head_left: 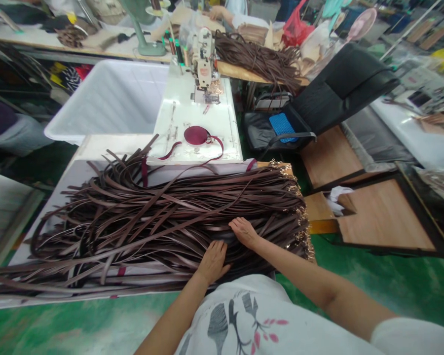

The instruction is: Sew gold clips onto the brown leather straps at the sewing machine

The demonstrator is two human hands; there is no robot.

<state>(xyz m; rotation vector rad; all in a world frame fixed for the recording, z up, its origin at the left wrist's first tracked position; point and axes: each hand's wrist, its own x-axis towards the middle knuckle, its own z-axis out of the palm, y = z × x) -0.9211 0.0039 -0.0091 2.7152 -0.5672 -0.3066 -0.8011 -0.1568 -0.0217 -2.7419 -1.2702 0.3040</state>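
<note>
Long brown leather-like straps [144,212] lie in a thick, tangled pile on a table in front of me. Small gold-coloured metal clasps [301,217] line their right ends. My left hand [212,261] rests flat over the near part of the pile, fingers forward and thumb apart. A little farther away, my right hand [244,231] has its fingers bent over some straps. Between the two hands the pile parts into a dark hollow. Strap ends fan out loosely to the left, several hanging toward the near left edge.
Beyond the pile, a sewing machine [204,64] stands on a white table with a maroon ribbon roll [197,135]. A large white bin [107,98] is at its left. To the right are a black chair [329,98] and wooden boards [388,212]. Another person's arm [222,15] shows at the back.
</note>
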